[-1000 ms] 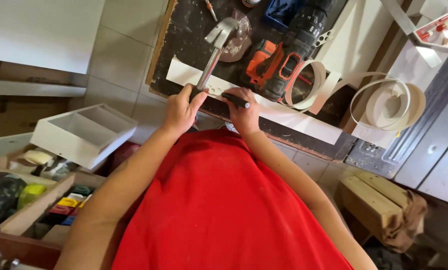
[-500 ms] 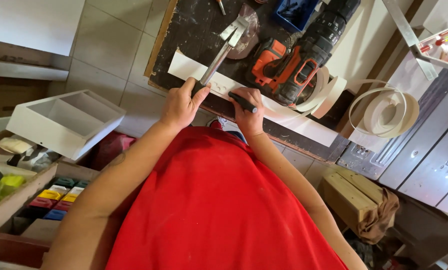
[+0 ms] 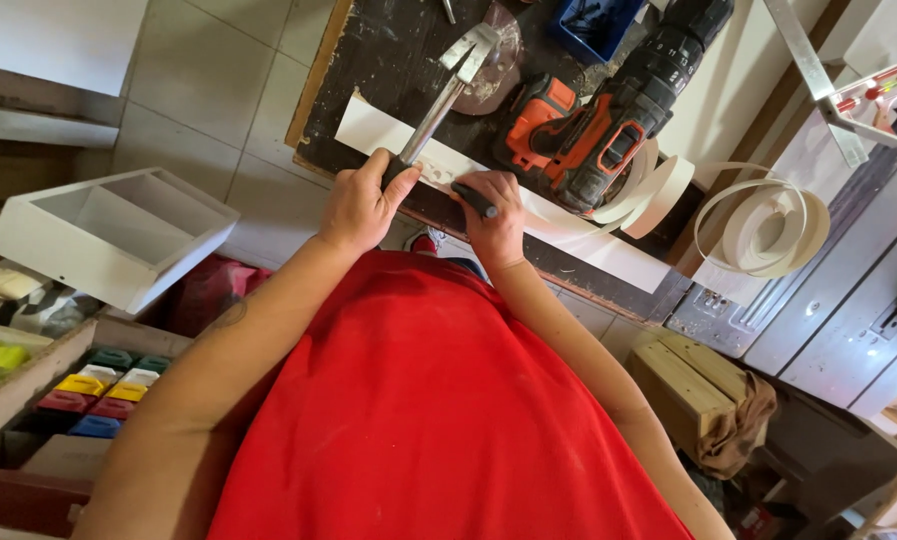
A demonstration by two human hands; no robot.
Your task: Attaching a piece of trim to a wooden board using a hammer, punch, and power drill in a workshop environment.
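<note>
My left hand [image 3: 356,207] grips the black handle end of a steel claw hammer [image 3: 446,88], whose head is up over the dark workbench [image 3: 383,60]. My right hand [image 3: 495,218] holds a short dark tool [image 3: 473,199] with its tip down on a long white strip [image 3: 608,245]. The strip lies along the bench's near edge. The two hands are close together, and the hammer shaft slants up and away from them. My red shirt fills the lower part of the view.
An orange and black cordless drill [image 3: 593,125] lies on the bench just beyond my right hand, beside coils of white edge banding [image 3: 768,215]. A blue tray [image 3: 598,22] sits at the back. A white compartment box [image 3: 108,235], coloured blocks [image 3: 98,390] and a wooden crate [image 3: 688,385] stand around.
Both hands keep their grips at the strip. The view has shifted, so the bench and drill sit differently in the frame. The hammer stays raised at much the same slant.
</note>
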